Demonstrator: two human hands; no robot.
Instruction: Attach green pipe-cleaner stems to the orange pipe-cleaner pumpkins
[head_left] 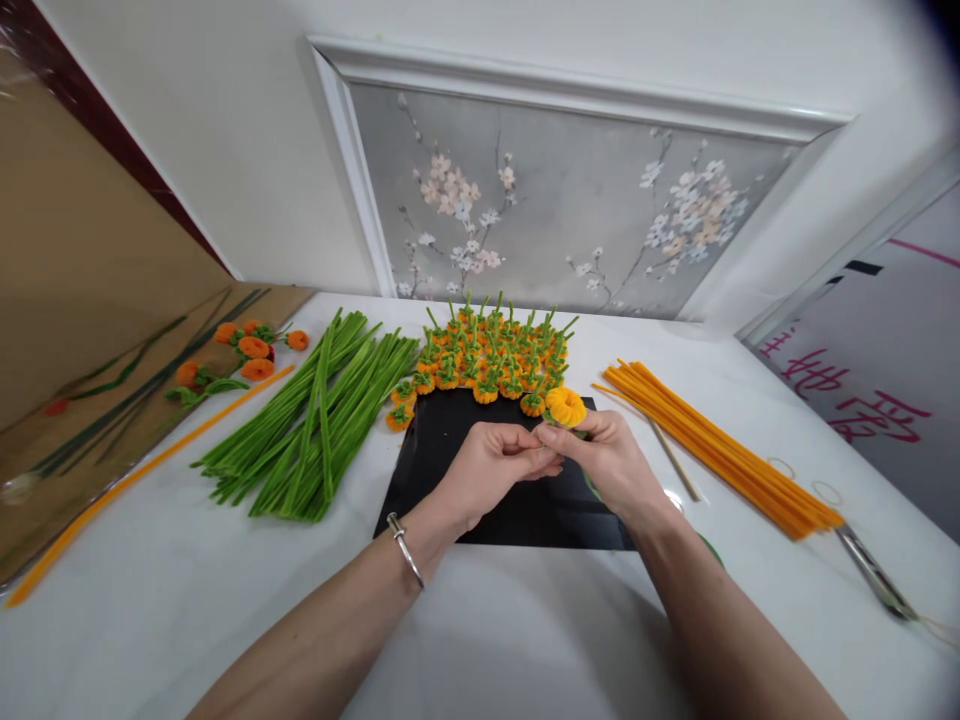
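My right hand (609, 458) is closed in a pinch on an orange pipe-cleaner pumpkin (565, 407), whose ribbed round top faces up. A bit of green shows beneath it, partly hidden by my fingers. My left hand (495, 468) is also closed, its fingertips pressed together against my right thumb just below the pumpkin; what they grip is covered. Both hands are over a black board (442, 440). Behind them, several similar orange pumpkins with upright green stems (487, 350) stand packed together along the board's far edge.
Green pipe cleaners (315, 430) lie piled at left, beside one long orange pipe cleaner (150, 475) and several orange flowers (255, 348). At right are a bundle of orange pipe cleaners (720, 450), a thin stick (675, 460) and a metal tool (874, 570). A wall (540, 200) rises behind.
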